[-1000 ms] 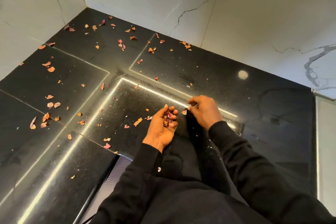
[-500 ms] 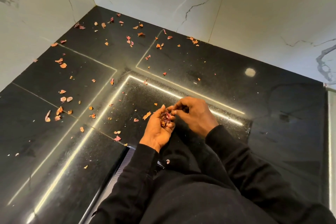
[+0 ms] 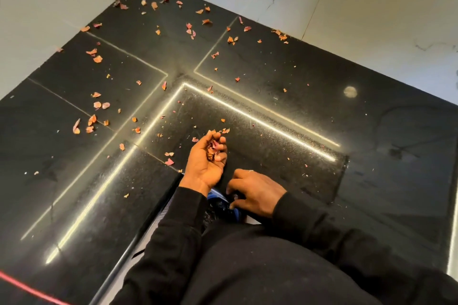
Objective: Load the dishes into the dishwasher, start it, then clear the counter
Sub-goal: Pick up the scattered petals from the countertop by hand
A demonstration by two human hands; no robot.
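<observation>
Dry orange-pink peel scraps [image 3: 95, 56] lie scattered over the black stone counter [image 3: 285, 69], mostly toward its back left corner. My left hand [image 3: 205, 168] is cupped palm up over the counter's inner corner and holds a small heap of gathered scraps [image 3: 212, 148]. My right hand [image 3: 256, 193] rests palm down at the counter's front edge, just right of the left wrist. Its fingers are curled and apart around a tiny pink scrap [image 3: 234, 196], and I cannot see them pinching it.
White marble walls [image 3: 347, 7] close the counter at the back and left. Bright light strips reflect in the stone. Something blue [image 3: 223, 204] shows below the front edge between my wrists. A thin red line [image 3: 29, 288] crosses the bottom left corner.
My right hand has left the left palm, where it was putting a scrap, and has drawn back down to the counter's front edge. The left hand stays cupped with its heap.
</observation>
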